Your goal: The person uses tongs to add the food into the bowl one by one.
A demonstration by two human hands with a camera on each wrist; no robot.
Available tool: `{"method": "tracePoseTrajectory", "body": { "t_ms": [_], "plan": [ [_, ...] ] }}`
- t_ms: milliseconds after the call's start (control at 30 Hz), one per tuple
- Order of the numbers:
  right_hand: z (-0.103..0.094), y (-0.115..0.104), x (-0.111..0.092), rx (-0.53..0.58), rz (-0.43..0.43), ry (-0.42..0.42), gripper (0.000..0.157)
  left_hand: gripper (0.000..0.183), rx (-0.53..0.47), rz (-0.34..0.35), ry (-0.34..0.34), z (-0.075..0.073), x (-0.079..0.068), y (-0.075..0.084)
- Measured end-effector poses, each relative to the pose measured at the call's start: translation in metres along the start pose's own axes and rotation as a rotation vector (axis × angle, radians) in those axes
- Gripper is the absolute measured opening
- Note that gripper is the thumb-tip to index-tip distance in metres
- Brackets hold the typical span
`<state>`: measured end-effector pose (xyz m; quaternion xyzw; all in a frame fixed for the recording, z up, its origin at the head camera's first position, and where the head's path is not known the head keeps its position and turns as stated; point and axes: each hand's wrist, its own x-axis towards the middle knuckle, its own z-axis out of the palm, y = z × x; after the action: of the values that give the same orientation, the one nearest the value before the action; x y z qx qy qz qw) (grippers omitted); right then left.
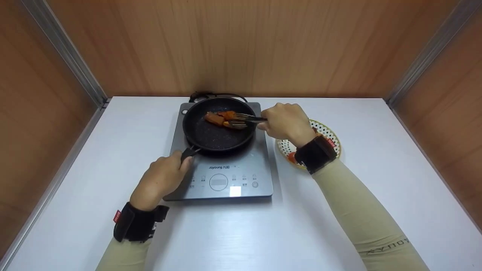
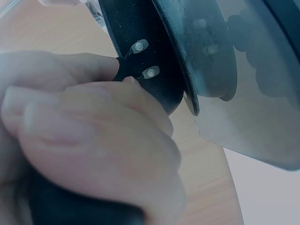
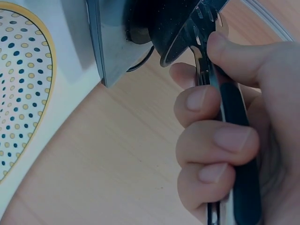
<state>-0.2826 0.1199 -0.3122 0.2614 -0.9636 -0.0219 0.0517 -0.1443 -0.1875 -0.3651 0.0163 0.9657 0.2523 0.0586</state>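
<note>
A black frying pan (image 1: 216,137) sits on a grey induction cooker (image 1: 260,184), with reddish-orange pieces of food (image 1: 215,119) lying in its upper half. My left hand (image 1: 163,175) grips the pan's black handle (image 1: 189,152); in the left wrist view the fingers wrap it just behind two rivets. Over the pan's right rim, my right hand (image 1: 285,121) holds metal food tongs (image 1: 253,118). Their slotted ends are at the food. The right wrist view shows fingers (image 3: 215,140) curled round the tongs' black-gripped arms (image 3: 246,187).
Right of the cooker stands a dotted plate (image 1: 333,137) with a yellow rim and more orange food (image 1: 292,157) on it, partly hidden under my right wrist. A black cable (image 1: 226,94) runs behind the pan. Wooden panels (image 1: 241,49) enclose the white table (image 1: 211,233).
</note>
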Motion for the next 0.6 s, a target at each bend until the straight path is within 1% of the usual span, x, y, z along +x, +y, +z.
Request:
{"method": "tracePoseTrajectory", "body": {
  "t_ms": [200,433,600],
  "plan": [
    [0.003,-0.001,-0.001,-0.01,0.014,0.006,0.029,0.036,-0.001,-0.003,-0.001,0.001,0.001,0.0],
    [0.009,0.0,-0.006,-0.043,0.011,0.057,0.03,0.034,-0.008,-0.001,-0.005,0.001,0.003,0.0],
    [0.012,0.003,-0.013,-0.03,0.0,0.095,0.033,0.035,-0.011,-0.004,-0.009,0.001,0.002,0.001]
  ]
}}
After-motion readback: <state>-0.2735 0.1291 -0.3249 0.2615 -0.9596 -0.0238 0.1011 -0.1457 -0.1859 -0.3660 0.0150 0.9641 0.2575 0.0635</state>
